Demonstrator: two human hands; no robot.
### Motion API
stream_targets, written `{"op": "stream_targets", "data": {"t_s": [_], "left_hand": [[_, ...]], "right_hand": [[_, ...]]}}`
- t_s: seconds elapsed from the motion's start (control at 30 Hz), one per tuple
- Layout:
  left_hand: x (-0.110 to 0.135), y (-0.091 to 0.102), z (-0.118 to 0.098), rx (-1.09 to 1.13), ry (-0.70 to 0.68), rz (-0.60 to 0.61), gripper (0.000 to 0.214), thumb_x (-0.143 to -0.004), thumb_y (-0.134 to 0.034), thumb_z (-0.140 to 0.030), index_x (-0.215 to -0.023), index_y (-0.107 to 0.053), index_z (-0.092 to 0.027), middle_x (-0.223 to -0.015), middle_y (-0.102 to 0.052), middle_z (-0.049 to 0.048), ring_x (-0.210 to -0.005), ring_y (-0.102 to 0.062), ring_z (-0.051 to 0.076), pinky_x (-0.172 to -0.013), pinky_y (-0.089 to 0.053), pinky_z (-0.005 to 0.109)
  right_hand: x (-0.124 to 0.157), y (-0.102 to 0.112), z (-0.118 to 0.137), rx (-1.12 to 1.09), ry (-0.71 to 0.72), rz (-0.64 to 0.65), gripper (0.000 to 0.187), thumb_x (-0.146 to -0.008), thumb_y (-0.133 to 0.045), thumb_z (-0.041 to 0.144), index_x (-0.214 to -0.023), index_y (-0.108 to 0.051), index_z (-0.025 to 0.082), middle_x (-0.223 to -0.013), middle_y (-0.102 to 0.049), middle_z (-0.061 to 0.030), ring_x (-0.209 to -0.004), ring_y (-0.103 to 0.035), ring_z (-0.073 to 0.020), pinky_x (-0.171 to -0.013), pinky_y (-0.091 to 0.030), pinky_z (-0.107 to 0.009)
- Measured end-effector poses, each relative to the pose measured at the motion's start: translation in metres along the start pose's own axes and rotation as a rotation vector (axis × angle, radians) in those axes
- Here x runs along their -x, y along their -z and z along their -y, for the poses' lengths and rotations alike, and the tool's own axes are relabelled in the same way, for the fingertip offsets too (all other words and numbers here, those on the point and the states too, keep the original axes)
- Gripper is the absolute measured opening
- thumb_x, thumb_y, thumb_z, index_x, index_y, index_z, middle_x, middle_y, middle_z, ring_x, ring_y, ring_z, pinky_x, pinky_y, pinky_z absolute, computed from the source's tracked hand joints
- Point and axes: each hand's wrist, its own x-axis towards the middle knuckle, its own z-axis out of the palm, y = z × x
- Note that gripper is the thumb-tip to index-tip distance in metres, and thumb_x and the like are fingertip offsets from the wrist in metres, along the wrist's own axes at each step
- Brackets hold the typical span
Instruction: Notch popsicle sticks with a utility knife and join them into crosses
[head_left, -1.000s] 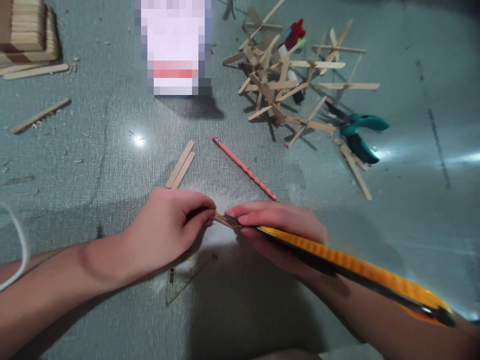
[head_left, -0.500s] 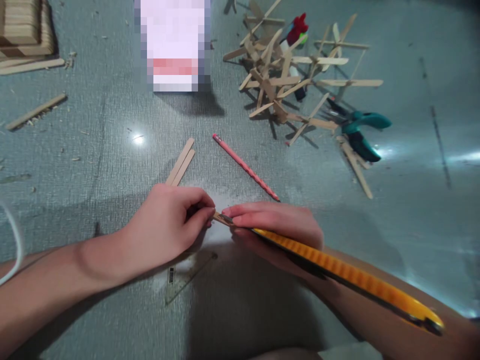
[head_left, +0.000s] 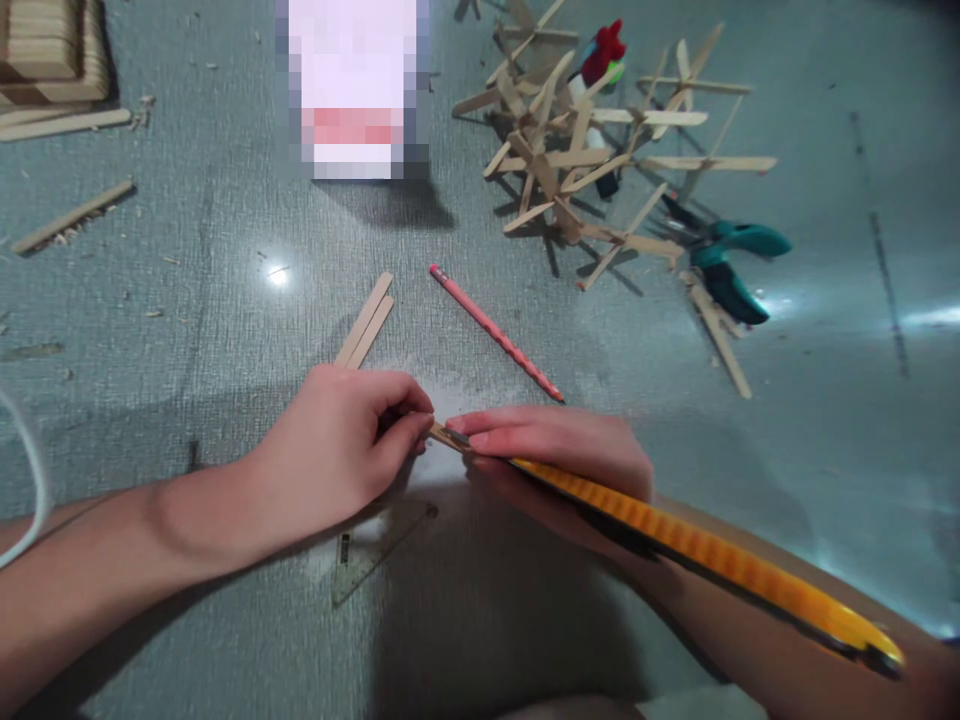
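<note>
Pinched in my left hand (head_left: 352, 440) is a short wooden craft stick (head_left: 442, 433), its end poking out toward the right. My right hand (head_left: 570, 445) grips a long tool with a ribbed yellow-and-black handle (head_left: 675, 535). The tool's thin dark metal end (head_left: 455, 437) lies against the stick; whether it is a file or a blade I cannot tell. Two craft sticks (head_left: 370, 320) lie just beyond my left hand, partly covered by it. Pale dust surrounds the fingertips. A clear set square (head_left: 375, 555) lies below, nearer to me.
A red pencil (head_left: 495, 335) lies ahead of my right hand. Beyond it are joined craft-stick frames (head_left: 555, 165) and teal-handled pliers (head_left: 735, 260). A stack of craft sticks (head_left: 45, 50) is at top left. A blurred pale object (head_left: 352, 80) stands at the back; a white cable (head_left: 30, 460) is at left.
The whole scene has shifted very slightly in view. Both hands keep the same hold, and the metal end stays on the stick.
</note>
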Motion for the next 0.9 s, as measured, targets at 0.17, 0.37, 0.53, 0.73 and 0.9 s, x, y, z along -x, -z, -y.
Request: {"op": "stream_targets", "data": {"t_s": [0.17,0.37,0.53,0.73,0.9], "left_hand": [[-0.001,-0.001,0.0,0.015,0.009,-0.001,0.014,-0.092,-0.063,-0.021,-0.085,-0.075,-0.021,-0.07,-0.074,-0.0047,-0.059,-0.063,0.009,-0.06,-0.043,0.021],[-0.002,-0.003,0.001,0.051,0.017,-0.012,0.014,-0.091,-0.063,-0.019,-0.085,-0.075,-0.021,-0.073,-0.075,-0.0056,-0.063,-0.067,0.008,-0.062,-0.045,0.02],[0.0,-0.003,0.001,0.079,0.039,-0.002,0.013,-0.09,-0.063,-0.018,-0.085,-0.075,-0.021,-0.071,-0.075,-0.0063,-0.063,-0.067,0.008,-0.06,-0.046,0.019],[0.001,-0.002,0.001,0.214,0.079,0.003,0.014,-0.091,-0.061,-0.019,-0.086,-0.074,-0.02,-0.073,-0.076,-0.0045,-0.066,-0.071,0.01,-0.061,-0.051,0.019],[0.004,-0.003,0.0,0.397,0.088,0.018,0.013,-0.092,-0.061,-0.019,-0.086,-0.073,-0.018,-0.073,-0.076,-0.0021,-0.063,-0.07,0.009,-0.057,-0.052,0.017]], "right_hand": [[-0.005,0.003,0.001,-0.004,0.044,0.037,0.009,-0.096,-0.064,0.022,-0.101,-0.071,0.023,-0.096,-0.081,-0.0042,-0.088,-0.079,-0.0167,-0.08,-0.065,-0.023],[-0.004,-0.001,0.004,-0.054,0.03,0.018,0.013,-0.092,-0.069,0.013,-0.101,-0.072,0.023,-0.09,-0.08,-0.0049,-0.091,-0.078,-0.0195,-0.084,-0.066,-0.028],[-0.003,-0.004,0.002,-0.043,0.029,0.012,0.016,-0.091,-0.069,0.011,-0.101,-0.072,0.024,-0.089,-0.08,-0.004,-0.092,-0.078,-0.0188,-0.084,-0.064,-0.028],[-0.005,-0.003,-0.004,-0.057,0.082,-0.001,0.014,-0.092,-0.068,0.014,-0.103,-0.071,0.023,-0.089,-0.08,-0.0032,-0.086,-0.078,-0.0177,-0.079,-0.063,-0.031],[-0.005,-0.002,-0.008,0.024,0.227,-0.036,0.016,-0.102,-0.055,0.024,-0.102,-0.071,0.022,-0.088,-0.081,-0.0052,-0.089,-0.078,-0.0186,-0.077,-0.062,-0.033]]}}
